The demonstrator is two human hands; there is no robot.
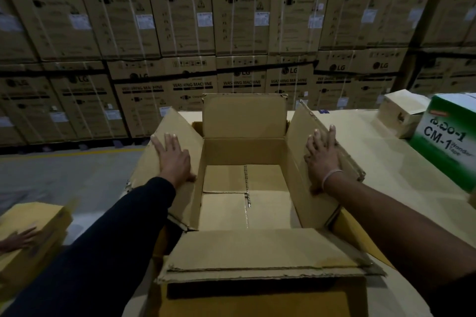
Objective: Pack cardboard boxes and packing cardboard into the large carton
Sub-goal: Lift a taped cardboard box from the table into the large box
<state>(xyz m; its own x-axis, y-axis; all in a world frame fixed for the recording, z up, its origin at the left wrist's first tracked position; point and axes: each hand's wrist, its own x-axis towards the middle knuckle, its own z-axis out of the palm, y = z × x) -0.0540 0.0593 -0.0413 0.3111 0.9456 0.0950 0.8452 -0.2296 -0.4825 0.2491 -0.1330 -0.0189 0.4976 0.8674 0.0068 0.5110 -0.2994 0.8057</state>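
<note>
Hands were the first thing I checked on the head view. My left hand point(173, 159) lay flat, fingers straight and spread, palm pressing on the left flap point(164, 136) of the large carton point(244, 152), gripping nothing. My right hand point(322, 157) did the same on the right flap point(304, 131), fingers extended up along the cardboard, a thin pale band at the wrist; it too held nothing. Both flaps were pushed outward and stood tilted away from the opening.

I saw the carton sitting open on a cardboard-covered work surface point(360, 131), right in front of me between my arms. Its far flap point(244, 116) stood upright; the near flap point(257, 255) was folded down toward me with ragged corrugated edges. Inside, only the bottom panels point(247, 195) showed, meeting along a centre seam.

Off to the right on the surface stood a small brown box point(401, 113) and, just beside it, a green and white box point(448, 141) printed CM-1. At the lower left another person's hand point(18, 239) rested on a yellowish box point(33, 234). Behind everything rose a wall of stacked washing machine cartons point(239, 8).
</note>
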